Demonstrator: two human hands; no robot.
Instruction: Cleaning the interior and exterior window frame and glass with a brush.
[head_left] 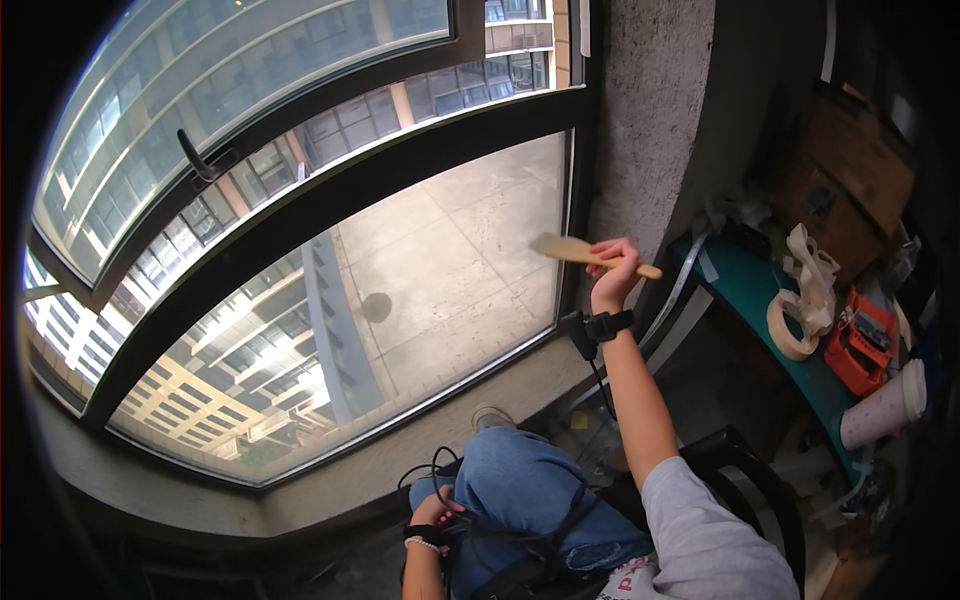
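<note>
Nearest, a person in a light grey sleeve [690,510] and blue jeans [510,470] sits low with the knees bent, a black chair frame [735,445] beside the right arm. The left hand [437,508] rests at the jeans among black cables [575,515], a beaded bracelet [427,544] on its wrist; whether its fingers grip a cable cannot be told. A pale shoe [492,416] shows beyond the knee.

Farther out, the right forearm reaches up, a black strap [607,325] around its wrist. The right hand [615,265] is closed around the wooden handle of a flat brush [572,251], thumb and fingers pressed on it. The handle's end sticks out to the right; the blurred bristles point left, in front of the lower window pane [520,200]. Whether they touch the glass cannot be told.

To the right, a teal tabletop [740,287] carries a pale cup [880,405], an orange-red object [853,350], a tape roll [795,347] and a crumpled plastic bag [815,270], with a cardboard box [855,190] behind them.

A rough concrete pillar [650,110] stands beside the dark window frame [330,190], whose upper part bears a handle [193,155]. Outside lie paved ground [430,250] and a curved, many-windowed building [250,80].
</note>
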